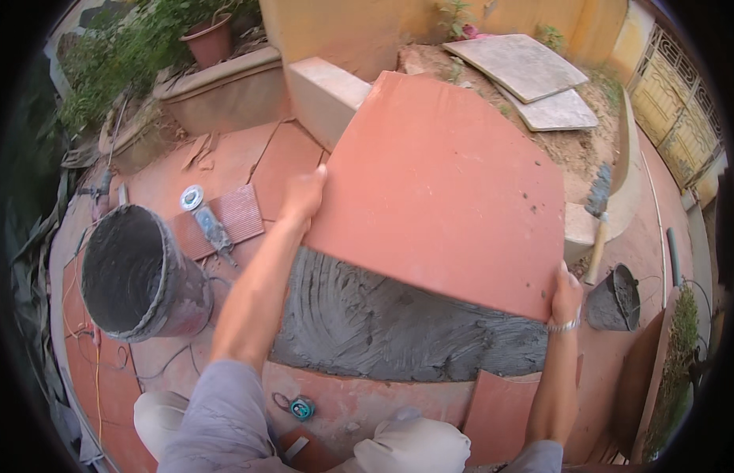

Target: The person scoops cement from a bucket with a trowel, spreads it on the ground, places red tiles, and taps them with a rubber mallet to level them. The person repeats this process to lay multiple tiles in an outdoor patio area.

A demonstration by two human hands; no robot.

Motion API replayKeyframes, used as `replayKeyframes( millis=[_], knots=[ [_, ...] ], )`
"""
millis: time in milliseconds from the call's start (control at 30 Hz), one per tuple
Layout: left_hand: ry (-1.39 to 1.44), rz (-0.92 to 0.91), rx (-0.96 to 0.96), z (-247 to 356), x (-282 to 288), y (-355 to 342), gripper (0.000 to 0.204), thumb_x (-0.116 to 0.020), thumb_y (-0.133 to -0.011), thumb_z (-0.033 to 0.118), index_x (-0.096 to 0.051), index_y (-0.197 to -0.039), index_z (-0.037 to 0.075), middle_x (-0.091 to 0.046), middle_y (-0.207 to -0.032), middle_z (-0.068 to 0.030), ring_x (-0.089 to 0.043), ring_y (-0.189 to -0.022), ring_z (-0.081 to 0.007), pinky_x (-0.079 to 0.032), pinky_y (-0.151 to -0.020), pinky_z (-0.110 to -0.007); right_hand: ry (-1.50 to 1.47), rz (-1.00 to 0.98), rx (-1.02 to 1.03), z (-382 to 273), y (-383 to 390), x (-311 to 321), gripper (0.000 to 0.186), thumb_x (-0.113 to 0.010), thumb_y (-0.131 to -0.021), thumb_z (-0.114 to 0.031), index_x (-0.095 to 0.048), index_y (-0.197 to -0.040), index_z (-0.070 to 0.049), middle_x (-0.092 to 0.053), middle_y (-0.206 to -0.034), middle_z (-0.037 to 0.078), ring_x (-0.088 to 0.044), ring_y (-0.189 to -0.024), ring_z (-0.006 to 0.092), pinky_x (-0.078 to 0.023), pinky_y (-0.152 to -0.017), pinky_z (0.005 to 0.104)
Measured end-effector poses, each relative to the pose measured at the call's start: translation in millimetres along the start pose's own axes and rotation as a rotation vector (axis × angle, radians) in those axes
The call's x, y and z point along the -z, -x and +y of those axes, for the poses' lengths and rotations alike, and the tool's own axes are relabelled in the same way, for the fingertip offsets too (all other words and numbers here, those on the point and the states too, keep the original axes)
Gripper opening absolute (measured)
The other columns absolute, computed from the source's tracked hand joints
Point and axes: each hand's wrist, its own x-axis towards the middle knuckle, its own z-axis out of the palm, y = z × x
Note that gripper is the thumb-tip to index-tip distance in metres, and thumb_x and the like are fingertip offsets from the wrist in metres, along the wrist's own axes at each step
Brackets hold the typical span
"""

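A large terracotta tile [438, 189] with cut corners is raised in front of me, dotted with a few dark specks. My left hand [304, 197] grips its left edge and my right hand [566, 296], with a metal band at the wrist, grips its lower right corner. Beneath the tile lies a bed of combed grey mortar [382, 339], partly hidden by it. A teal tape measure [302, 406] rests on the paving below the mortar. A loose red tile [499, 410] lies beside my right forearm.
A mortar-coated bucket [181, 292] and an angle grinder [211, 225] sit left. A small bucket [623, 299] and a trowel [599, 236] are right. Pale slabs [517, 63] lie on soil behind. A planter [221, 110] backs the paving, with cables [122, 359] on the left.
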Motion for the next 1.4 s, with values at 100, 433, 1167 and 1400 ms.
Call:
replayKeyframes(
  millis=[100,433,1167,1400],
  knots=[
    [0.061,0.120,-0.062,-50.5,33.5,58.8,0.051,-0.057,-0.100,0.039,-0.068,-0.104,-0.010,-0.069,-0.098,-0.0122,-0.062,-0.084,-0.0156,-0.050,-0.076,-0.032,0.146,0.035,0.147,9.8,48.8,-1.8,0.042,-0.053,-0.102,-0.032,-0.058,-0.079,0.003,-0.057,-0.074,0.003,-0.048,-0.071,0.0113,-0.044,-0.066,0.0302],
    [0.275,0.479,0.223,-195.7,142.1,180.1,0.049,-0.052,-0.102,0.037,-0.068,-0.100,-0.009,-0.069,-0.098,-0.0103,-0.061,-0.090,-0.0157,-0.047,-0.083,-0.031,0.039,-0.066,0.234,67.0,198.1,-38.1,0.034,-0.055,-0.101,-0.030,-0.057,-0.088,0.001,-0.058,-0.081,0.004,-0.050,-0.079,0.0120,-0.045,-0.072,0.0304],
    [-0.454,0.446,0.389,-269.8,143.2,206.9,0.064,-0.049,-0.095,0.051,-0.070,-0.089,-0.009,-0.067,-0.093,-0.0320,-0.064,-0.095,-0.0456,-0.046,-0.088,-0.048,0.198,-0.166,-0.023,225.4,225.2,-56.1,0.045,-0.055,-0.100,-0.033,-0.051,-0.071,0.001,-0.052,-0.066,0.003,-0.044,-0.065,0.0124,-0.040,-0.058,0.0341],
    [-0.496,0.459,0.393,-279.6,135.4,171.9,0.060,-0.051,-0.094,0.051,-0.072,-0.091,-0.005,-0.069,-0.095,-0.0294,-0.065,-0.098,-0.0454,-0.047,-0.089,-0.049,0.244,-0.135,-0.009,231.7,202.0,-81.1,0.049,-0.055,-0.099,-0.035,-0.048,-0.068,0.002,-0.052,-0.062,0.009,-0.044,-0.061,0.0168,-0.040,-0.057,0.0387]
  ],
)
